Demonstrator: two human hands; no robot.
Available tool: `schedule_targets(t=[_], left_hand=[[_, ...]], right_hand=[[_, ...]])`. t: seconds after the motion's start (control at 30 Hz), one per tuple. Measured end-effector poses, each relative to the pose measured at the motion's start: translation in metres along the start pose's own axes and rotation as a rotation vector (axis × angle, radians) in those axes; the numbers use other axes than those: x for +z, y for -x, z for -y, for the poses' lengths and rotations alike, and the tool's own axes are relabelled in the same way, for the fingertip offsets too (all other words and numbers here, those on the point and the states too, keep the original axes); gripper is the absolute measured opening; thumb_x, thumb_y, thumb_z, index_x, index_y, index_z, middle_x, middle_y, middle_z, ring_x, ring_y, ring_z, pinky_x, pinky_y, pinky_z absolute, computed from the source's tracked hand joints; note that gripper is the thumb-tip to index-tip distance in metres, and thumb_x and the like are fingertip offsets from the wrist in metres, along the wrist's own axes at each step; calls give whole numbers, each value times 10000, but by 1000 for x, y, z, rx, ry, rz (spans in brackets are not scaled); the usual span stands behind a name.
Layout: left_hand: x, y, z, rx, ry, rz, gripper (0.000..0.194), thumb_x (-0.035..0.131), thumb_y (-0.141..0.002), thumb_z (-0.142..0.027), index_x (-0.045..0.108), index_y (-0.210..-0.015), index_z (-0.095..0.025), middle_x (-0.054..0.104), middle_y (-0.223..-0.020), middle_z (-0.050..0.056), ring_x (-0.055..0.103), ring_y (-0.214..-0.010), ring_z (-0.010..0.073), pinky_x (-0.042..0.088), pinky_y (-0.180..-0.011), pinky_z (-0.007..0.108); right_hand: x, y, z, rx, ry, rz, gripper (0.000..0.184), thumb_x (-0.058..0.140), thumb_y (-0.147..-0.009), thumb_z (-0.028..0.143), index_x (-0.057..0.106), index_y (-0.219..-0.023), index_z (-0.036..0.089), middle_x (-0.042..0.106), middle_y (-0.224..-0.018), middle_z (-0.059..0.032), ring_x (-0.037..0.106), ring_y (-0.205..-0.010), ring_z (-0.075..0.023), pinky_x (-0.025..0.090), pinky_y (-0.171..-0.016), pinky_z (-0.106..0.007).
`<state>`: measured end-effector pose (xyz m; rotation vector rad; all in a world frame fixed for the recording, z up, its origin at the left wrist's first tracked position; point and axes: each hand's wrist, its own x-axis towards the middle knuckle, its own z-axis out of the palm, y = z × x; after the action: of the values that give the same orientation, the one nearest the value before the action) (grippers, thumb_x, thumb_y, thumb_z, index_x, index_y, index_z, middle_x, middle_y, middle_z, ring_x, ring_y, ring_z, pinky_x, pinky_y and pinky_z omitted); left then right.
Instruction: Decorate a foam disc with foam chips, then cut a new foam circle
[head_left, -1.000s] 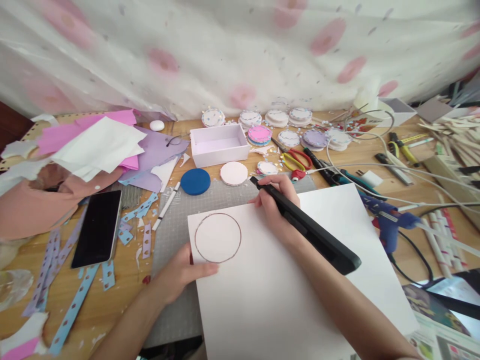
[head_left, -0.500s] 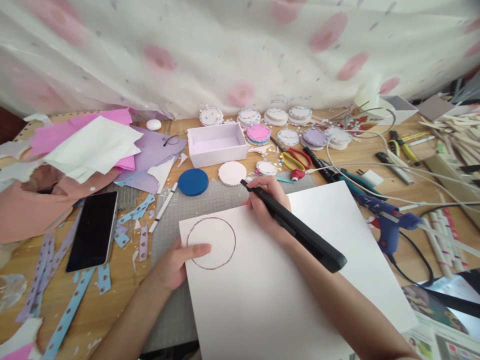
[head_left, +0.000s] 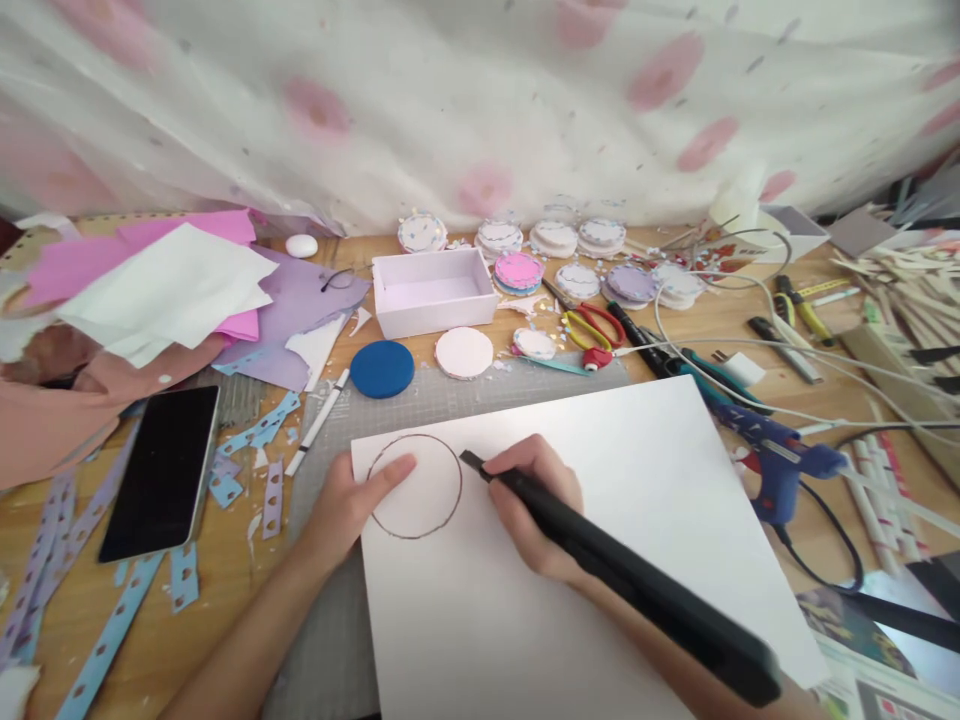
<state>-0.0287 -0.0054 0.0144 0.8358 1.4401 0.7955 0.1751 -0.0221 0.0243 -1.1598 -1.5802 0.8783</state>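
A large white foam board [head_left: 630,470] lies tilted over the grey cutting mat [head_left: 319,625], with a circle [head_left: 460,490] drawn near its upper left corner. My left hand [head_left: 349,505] grips the board's left edge, thumb on top inside the circle and the other fingers hidden beneath. In my right hand [head_left: 536,505] is a long black utility knife [head_left: 622,570], held like a pen. Its dark tip points at the circle's right side; whether it touches the board I cannot tell. A blue disc [head_left: 382,369] and a white disc [head_left: 464,353] lie beyond the board.
A white open box [head_left: 435,300] stands behind the discs, near several decorated round pieces [head_left: 555,238]. Scissors [head_left: 596,325], cables and a blue glue gun [head_left: 780,460] are on the right. A phone [head_left: 161,470], a white marker [head_left: 319,420] and paper scraps lie left.
My right hand has brought the knife down and toward me, its tip now beside the circle. My left thumb has shifted up and left, and the view has moved slightly.
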Motion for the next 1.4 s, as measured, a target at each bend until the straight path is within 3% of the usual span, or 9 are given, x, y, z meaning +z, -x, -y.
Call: schedule_targets(t=[0.17, 0.53, 0.8, 1.0, 1.27, 1.4], left_hand=[[-2, -3, 2, -7, -47, 16, 517, 766, -675, -518, 720, -1006, -124, 767, -947, 115, 703, -909, 327, 569, -725, 336], [3, -2, -1, -13, -21, 14, 406, 752, -686, -497, 741, -893, -147, 763, -858, 90, 699, -836, 307, 552, -691, 330], [5, 0, -1, -5, 5, -25, 466, 772, -665, -492, 737, -964, -137, 767, -874, 92, 699, -847, 302, 552, -692, 321], [6, -1, -1, -5, 24, -13, 509, 782, -647, -500, 732, -992, -129, 769, -909, 110, 706, -869, 323, 565, -720, 354], [6, 0, -1, -21, 76, -7, 523, 792, -639, -488, 730, -1012, -126, 770, -921, 117, 710, -874, 328, 572, -717, 356], [6, -1, 0, -20, 90, -8, 519, 796, -641, -475, 728, -1017, -124, 769, -926, 120, 712, -872, 325, 570, -709, 348]], right_hand=[[4, 2, -8, 18, 50, 69, 182, 499, -781, 101, 494, -880, 253, 448, -521, 91, 385, -395, -83, 313, -395, -209], [2, 1, -5, -16, 143, 71, 168, 493, -805, 107, 505, -881, 257, 487, -526, 72, 413, -399, -97, 330, -403, -230], [11, -3, -12, -176, 127, 67, 234, 486, -766, 56, 480, -897, 249, 469, -583, 55, 382, -438, -94, 322, -428, -232], [15, -8, -12, -286, 194, 89, 214, 483, -733, 50, 456, -829, 240, 498, -629, 14, 439, -490, -129, 354, -451, -257], [17, -10, -12, -173, 114, 144, 221, 479, -696, 39, 423, -775, 238, 396, -595, 42, 322, -487, -114, 276, -455, -252], [19, -10, -11, -93, 81, 130, 203, 484, -714, 50, 415, -764, 235, 390, -589, 51, 331, -486, -103, 281, -461, -238]])
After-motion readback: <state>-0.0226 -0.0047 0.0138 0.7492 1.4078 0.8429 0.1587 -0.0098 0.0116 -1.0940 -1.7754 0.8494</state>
